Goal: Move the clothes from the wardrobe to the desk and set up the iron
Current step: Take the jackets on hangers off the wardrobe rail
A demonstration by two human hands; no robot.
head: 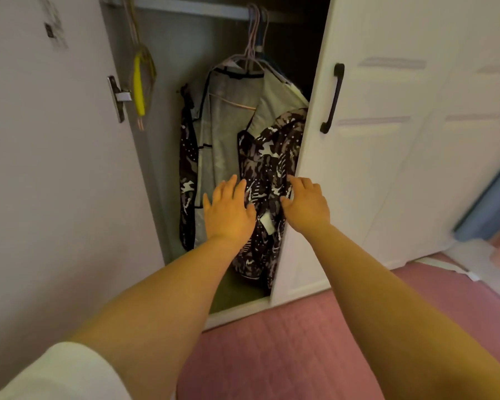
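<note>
Camouflage-patterned fabric, dark with white flecks, makes up the one garment (267, 180) hanging low in the open wardrobe (168, 53), beside one pale translucent garment cover (228, 131) edged in black. Several thin hangers (253, 39) hook over the single rail (191, 8) above; their exact number cannot be told. One yellow strap (139, 82) dangles at the left door (55, 168). Two black handles show on the white doors at right, the nearer one (332, 98) in full. Pink carpet (286, 356) covers the floor. Both bare arms reach forward into the opening. The left hand (228, 212) is spread flat, fingers apart, against the patterned garment; the right hand (306, 204) lies open on its right edge by the door. Neither hand has closed on the cloth.
</note>
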